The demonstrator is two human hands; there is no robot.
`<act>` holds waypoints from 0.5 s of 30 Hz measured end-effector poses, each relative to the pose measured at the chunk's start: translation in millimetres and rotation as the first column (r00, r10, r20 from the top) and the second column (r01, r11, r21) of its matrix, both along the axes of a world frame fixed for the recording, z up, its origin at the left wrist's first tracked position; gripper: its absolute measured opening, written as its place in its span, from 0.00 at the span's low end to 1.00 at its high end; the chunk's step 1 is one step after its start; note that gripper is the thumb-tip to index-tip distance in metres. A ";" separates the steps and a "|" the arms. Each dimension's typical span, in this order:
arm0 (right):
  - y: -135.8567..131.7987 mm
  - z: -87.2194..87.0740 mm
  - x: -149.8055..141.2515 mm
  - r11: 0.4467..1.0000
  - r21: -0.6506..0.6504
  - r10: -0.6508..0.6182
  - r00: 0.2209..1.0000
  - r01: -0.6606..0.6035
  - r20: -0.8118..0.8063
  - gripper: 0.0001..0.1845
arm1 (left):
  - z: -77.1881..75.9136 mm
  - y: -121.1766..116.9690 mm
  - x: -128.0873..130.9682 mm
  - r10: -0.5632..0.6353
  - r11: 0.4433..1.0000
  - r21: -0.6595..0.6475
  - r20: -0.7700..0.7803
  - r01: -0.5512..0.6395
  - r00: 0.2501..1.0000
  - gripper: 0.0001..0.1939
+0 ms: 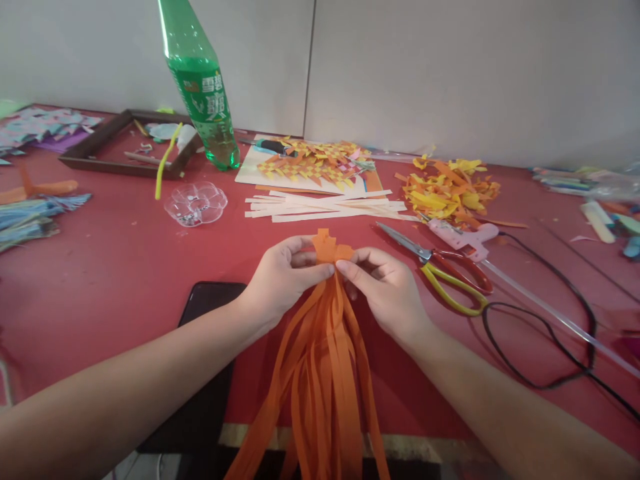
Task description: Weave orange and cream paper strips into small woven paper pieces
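A pale grey wall (450, 80), split by a dark vertical seam (310, 60), rises behind a red tabletop (100, 287).

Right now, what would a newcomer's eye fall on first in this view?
Probably the bundle of orange strips at lower centre, pinched near its top by the left hand and right hand. Next, perhaps the green bottle at the back, left of centre, then the red-and-yellow-handled scissors to the right of both hands.

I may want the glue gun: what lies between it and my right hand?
In the head view, the scissors lie between your right hand and the pink glue gun.
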State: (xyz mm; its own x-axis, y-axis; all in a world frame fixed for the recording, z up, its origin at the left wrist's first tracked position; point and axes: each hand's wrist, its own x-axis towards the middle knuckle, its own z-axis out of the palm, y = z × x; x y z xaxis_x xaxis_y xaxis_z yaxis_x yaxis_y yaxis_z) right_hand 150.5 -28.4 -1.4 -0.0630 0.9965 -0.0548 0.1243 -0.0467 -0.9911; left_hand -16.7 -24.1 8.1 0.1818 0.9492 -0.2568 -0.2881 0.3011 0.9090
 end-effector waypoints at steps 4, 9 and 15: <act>0.7 -2.4 0.5 0.999 -0.033 0.000 0.996 -0.003 -0.085 0.15 | -0.4 0.4 0.3 0.026 1.000 -0.017 0.049 -0.025 0.998 0.16; -2.1 -0.2 -1.9 1.000 -0.028 0.008 0.999 -0.009 -0.044 0.15 | -1.1 0.6 1.0 0.040 0.999 -0.001 0.064 -0.040 0.997 0.16; -4.1 4.2 -5.9 1.000 0.007 0.001 1.000 -0.002 0.029 0.16 | -0.7 -1.1 1.9 0.039 0.998 0.048 0.008 -0.040 0.999 0.16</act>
